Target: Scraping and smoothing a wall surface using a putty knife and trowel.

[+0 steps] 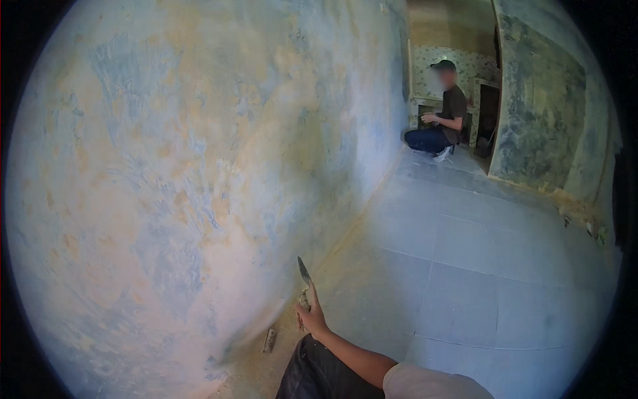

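- Right hand (pixel 312 315) grips a scraper (pixel 304 270) by its handle, blade pointing forward beside the wall (pixel 166 166); left hand out of view, state unknown.
- The scraper looks light, stiff; best held by the handle.
- No container made out; a small flat piece (pixel 269 340) lies left of the right hand.

wall mottled ochre and blue-grey (pixel 186 166) filling the left, pale blue-grey floor tiles (pixel 458 299) running to the far end, patterned tiling (pixel 475 63) showing there, dark-stained wall (pixel 541 106) standing right, light washing over the tiles, shadow (pixel 362 296) dulling their near left edge
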